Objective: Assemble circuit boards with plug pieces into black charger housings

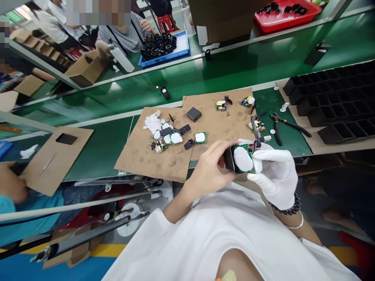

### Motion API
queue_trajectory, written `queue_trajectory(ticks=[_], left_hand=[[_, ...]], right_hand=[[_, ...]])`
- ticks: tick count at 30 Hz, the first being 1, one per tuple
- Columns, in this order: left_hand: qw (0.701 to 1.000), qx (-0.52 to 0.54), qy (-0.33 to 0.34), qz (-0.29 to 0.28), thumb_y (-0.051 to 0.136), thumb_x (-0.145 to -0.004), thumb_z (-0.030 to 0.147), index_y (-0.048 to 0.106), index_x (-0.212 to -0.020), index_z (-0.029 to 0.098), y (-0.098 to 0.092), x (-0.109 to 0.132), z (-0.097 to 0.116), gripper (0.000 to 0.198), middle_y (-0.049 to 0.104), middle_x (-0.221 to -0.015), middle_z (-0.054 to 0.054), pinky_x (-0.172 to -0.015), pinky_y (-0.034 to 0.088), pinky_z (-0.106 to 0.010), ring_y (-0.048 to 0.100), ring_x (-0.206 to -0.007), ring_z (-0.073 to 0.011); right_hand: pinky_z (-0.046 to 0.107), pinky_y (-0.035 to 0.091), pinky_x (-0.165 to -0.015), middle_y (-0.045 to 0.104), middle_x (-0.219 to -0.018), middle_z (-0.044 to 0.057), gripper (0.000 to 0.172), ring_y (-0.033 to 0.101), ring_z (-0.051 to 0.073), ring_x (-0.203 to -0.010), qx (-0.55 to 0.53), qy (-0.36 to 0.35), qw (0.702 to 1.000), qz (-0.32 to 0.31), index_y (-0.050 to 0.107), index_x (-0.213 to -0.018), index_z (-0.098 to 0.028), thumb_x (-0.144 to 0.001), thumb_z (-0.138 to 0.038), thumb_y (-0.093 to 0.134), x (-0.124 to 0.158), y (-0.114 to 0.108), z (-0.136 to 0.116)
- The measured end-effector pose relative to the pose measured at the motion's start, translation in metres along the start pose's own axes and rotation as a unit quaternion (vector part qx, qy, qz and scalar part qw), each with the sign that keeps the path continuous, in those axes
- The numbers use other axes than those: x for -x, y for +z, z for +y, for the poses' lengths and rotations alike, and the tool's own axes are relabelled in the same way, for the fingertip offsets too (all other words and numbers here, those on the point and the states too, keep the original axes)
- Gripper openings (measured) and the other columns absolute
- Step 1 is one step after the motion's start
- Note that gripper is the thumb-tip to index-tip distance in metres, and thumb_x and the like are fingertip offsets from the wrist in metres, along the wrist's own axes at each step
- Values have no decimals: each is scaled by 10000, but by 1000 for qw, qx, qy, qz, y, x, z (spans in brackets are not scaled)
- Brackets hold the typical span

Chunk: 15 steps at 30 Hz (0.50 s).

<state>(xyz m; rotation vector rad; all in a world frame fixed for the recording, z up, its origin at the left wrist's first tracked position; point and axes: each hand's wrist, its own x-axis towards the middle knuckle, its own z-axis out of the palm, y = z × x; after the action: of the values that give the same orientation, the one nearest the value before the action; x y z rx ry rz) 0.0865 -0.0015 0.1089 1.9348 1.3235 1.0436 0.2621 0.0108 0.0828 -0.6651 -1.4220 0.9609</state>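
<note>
My bare left hand (209, 168) is closed around a dark casing (229, 159). My right hand (275, 175), in a white glove, pinches a green circuit board (242, 158) with a round white pad, partly inside the casing's opening. A black piece with a cable stands up by the right fingertips. On the brown cardboard (164, 168) beyond my hands lie a board with a white pad (200, 137), a cluster of similar boards (175, 138), a closed dark case (193, 114) and a crumpled white glove (152, 121).
Pliers (288, 125) lie right of the cardboard, beside black divided trays (348, 101). Behind runs a green belt (117, 93) carrying black parts. Across it are a blue tray (183, 43), a red tray (288, 17) and people. Another person's hand (11, 183) is at the left.
</note>
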Motion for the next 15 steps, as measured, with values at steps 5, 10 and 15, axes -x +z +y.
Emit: queue_trajectory(ticks=[5,10,15], left_hand=[[1000,1,15,0,743,-693,123,554,-1257,223,0,0,-1,604,643,-1123,-49,-635,485,-221,611,-844,-147],[1000,1,18,-5,730,-709,143,559,-1255,228,0,0,-2,578,639,-1098,-49,-641,491,-229,599,-834,-150],[1000,1,19,-6,699,-706,119,555,-1269,222,0,-1,-2,590,636,-1106,-52,-633,492,-225,586,-815,-139]], right_hand=[[453,537,-960,597,-689,-41,325,608,160,-692,-9,-11,1000,-4,665,-1046,-287,-753,-223,789,-3,1,-5],[403,543,-922,597,-696,-47,391,609,152,-696,-16,-47,998,-35,652,-1113,-289,-767,-140,755,-7,1,-8],[422,537,-948,601,-693,-41,416,629,172,-742,13,-72,996,-45,627,-1165,-286,-786,-159,743,-7,0,-6]])
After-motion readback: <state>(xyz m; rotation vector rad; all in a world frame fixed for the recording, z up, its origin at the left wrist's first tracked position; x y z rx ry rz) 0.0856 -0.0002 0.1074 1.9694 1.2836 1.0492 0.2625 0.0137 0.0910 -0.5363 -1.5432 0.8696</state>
